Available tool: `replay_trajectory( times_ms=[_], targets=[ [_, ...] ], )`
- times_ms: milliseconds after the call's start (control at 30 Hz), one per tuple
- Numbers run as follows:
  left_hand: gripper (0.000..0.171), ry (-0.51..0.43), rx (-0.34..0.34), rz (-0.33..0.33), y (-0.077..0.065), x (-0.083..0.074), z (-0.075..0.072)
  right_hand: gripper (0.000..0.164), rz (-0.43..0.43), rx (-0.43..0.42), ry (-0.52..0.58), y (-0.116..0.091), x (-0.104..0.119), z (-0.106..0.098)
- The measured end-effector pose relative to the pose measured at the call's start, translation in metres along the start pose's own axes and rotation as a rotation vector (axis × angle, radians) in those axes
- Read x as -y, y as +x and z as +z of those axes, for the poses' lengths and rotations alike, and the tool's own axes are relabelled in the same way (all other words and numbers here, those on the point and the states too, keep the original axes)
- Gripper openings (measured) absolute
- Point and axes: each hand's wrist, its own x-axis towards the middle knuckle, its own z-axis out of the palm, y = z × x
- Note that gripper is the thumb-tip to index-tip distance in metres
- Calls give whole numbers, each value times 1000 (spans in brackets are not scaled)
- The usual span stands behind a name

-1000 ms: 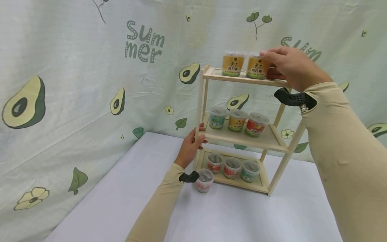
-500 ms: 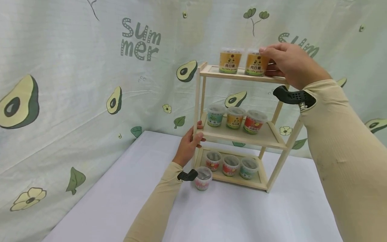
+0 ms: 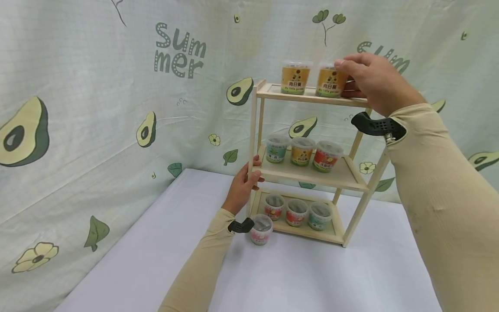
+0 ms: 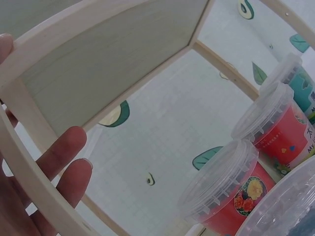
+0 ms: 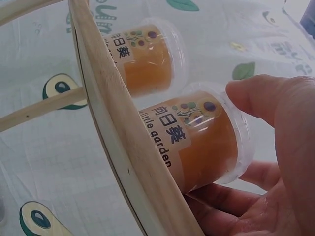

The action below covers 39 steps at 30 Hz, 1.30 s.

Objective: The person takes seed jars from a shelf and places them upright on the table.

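A three-tier wooden shelf (image 3: 308,173) stands on the table. On its top tier are two lidded plastic cups with orange sunflower labels, the left one (image 3: 295,80) standing alone. My right hand (image 3: 376,82) holds the right orange cup (image 3: 329,83), thumb at the lid's rim and fingers along its far side; in the right wrist view this cup (image 5: 206,142) stands upright on the tier. My left hand (image 3: 241,186) grips the shelf's left post at middle-tier height. In the left wrist view its fingers (image 4: 74,182) wrap past the wooden post (image 4: 39,189).
The middle tier bears teal (image 3: 276,149), orange (image 3: 302,151) and red (image 3: 326,157) cups. Two red cups (image 3: 296,213) and a teal one (image 3: 320,216) stand on the bottom tier. A pink cup (image 3: 260,230) sits on the table by the shelf's front left foot. Behind hangs an avocado-print curtain (image 3: 97,143).
The right orange cup has shifted slightly rightward in my right hand, widening the gap between the two top cups. My left hand stays on the post. The head view has shifted a little.
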Motion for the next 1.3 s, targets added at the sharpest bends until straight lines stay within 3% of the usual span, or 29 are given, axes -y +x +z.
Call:
replay_trajectory(
  times_ms=[267, 533, 733, 1033, 1300],
  targets=[
    [44, 7, 7, 6, -1, -2, -1, 66, -28, -28, 77, -2, 0, 1],
    [43, -4, 3, -4, -1, 0, -1, 43, -81, -94, 185, -6, -2, 4],
    [42, -4, 2, -2, -2, 1, 0, 41, -98, -113, 227, -7, -3, 5],
    [42, -17, -1, 3, 1, 1, 1, 40, -142, -95, 276, -9, -3, 4],
    [43, -13, 5, -10, 1, 1, 0, 42, -133, -82, 313, -9, -6, 3]
  ],
)
